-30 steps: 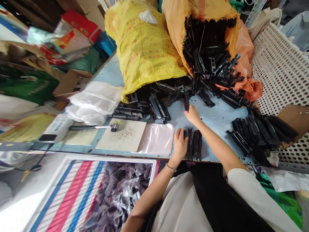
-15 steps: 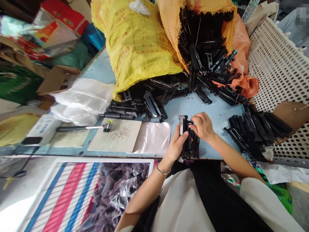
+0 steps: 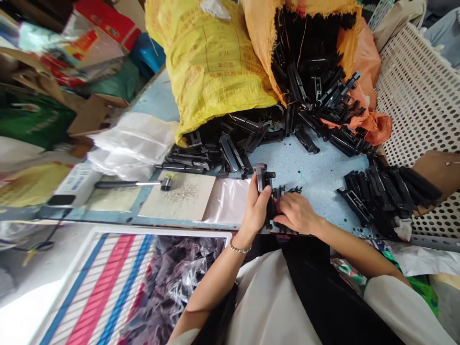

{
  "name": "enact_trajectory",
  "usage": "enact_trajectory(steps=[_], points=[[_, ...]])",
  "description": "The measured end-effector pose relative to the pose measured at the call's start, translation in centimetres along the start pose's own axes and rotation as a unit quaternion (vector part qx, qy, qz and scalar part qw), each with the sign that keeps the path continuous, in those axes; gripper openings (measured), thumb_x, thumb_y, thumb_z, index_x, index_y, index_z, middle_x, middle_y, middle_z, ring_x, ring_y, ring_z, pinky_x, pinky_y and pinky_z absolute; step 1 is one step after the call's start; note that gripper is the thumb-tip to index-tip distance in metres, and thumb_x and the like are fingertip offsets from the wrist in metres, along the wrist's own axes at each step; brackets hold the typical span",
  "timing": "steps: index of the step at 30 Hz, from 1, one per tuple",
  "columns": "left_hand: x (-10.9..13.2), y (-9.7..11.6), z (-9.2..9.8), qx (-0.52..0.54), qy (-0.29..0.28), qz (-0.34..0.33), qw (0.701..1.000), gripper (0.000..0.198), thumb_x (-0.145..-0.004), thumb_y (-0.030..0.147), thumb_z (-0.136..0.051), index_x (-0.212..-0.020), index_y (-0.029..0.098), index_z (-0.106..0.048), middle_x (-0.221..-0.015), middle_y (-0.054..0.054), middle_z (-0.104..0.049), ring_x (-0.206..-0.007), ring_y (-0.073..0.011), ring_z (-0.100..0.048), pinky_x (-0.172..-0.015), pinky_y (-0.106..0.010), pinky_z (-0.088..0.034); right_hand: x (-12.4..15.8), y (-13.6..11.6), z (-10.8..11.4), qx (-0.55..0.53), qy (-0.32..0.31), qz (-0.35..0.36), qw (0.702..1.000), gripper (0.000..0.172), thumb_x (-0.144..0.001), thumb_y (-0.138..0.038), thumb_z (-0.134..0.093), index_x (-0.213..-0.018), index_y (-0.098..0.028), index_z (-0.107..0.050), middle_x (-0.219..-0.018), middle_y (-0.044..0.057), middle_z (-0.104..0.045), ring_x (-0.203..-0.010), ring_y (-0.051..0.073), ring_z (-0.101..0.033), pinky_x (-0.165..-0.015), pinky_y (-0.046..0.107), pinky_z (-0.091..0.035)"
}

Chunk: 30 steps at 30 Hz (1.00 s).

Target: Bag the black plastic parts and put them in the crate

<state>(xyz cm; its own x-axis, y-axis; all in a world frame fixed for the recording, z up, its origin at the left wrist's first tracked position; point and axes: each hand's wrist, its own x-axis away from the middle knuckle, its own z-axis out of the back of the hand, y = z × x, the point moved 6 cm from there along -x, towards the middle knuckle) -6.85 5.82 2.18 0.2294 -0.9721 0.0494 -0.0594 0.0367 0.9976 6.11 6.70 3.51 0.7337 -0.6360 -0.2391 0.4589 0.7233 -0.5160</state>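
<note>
Counter (image 3: 319, 167) runs across the scene, its far side blocked by a yellow sack (image 3: 219, 62) and, to the right, an orange sack (image 3: 260, 36) spilling black parts (image 3: 305, 140). A white perforated basket (image 3: 413, 81) hems in the right. Left lies a hammer (image 3: 134, 183). At the near edge, the left hand (image 3: 256, 211) grips a black piece (image 3: 265, 181); the right hand (image 3: 296, 211) bends over more parts just beside it, its hold hidden.
</note>
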Motion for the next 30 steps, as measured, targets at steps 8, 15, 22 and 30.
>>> enact_trajectory(steps=[8, 15, 22, 30], points=[[0.9, -0.2, -0.2, -0.023, 0.0, -0.003, 1.0, 0.067, -0.094, 0.05, -0.055, -0.151, 0.025, -0.032, -0.131, -0.013, -0.055, -0.095, -0.0218, -0.065, -0.08, -0.038, -0.059, -0.9, 1.9, 1.2, 0.104, 0.022, -0.017, 0.994, 0.034, -0.105, -0.04, -0.039, -0.089, -0.019, -0.06, -0.084, 0.006, -0.064, -0.076, 0.019, -0.057, -0.065, 0.031, -0.041], [1.8, -0.6, -0.4, 0.117, -0.149, 0.212, 0.959, 0.046, -0.088, 0.046, -0.061, -0.126, 0.02, -0.057, -0.071, 0.0, -0.062, -0.055, -0.0175, -0.063, -0.047, -0.028, -0.051, -3.8, 1.9, 5.8, 0.197, -0.03, 0.189, 0.962, 0.025, -0.104, -0.032, -0.041, -0.101, -0.024, -0.064, -0.084, 0.005, -0.063, -0.075, 0.02, -0.049, -0.061, 0.035, -0.034], [2.6, -0.8, -1.1, 0.067, -0.187, 0.206, 0.958, 0.05, -0.09, 0.048, -0.058, -0.132, 0.019, -0.053, -0.071, -0.002, -0.064, -0.057, -0.0196, -0.063, -0.052, -0.031, -0.051, -3.1, 2.0, 5.0, 0.029, -0.059, 0.114, 0.991, 0.042, -0.1, -0.049, -0.047, -0.069, -0.022, -0.056, -0.063, 0.001, -0.053, -0.061, 0.016, -0.046, -0.057, 0.032, -0.033], [-0.1, -5.4, 1.1, -0.171, 0.006, 0.008, 0.985, 0.046, -0.097, 0.041, -0.047, -0.136, 0.017, -0.052, -0.128, -0.015, -0.061, -0.126, -0.029, -0.056, -0.111, -0.049, -0.04, -6.9, 10.6, 3.5, -0.073, -0.007, -0.172, 0.982, 0.035, -0.103, -0.042, -0.039, -0.102, -0.017, -0.064, -0.1, 0.01, -0.067, -0.092, 0.022, -0.062, -0.084, 0.036, -0.047]])
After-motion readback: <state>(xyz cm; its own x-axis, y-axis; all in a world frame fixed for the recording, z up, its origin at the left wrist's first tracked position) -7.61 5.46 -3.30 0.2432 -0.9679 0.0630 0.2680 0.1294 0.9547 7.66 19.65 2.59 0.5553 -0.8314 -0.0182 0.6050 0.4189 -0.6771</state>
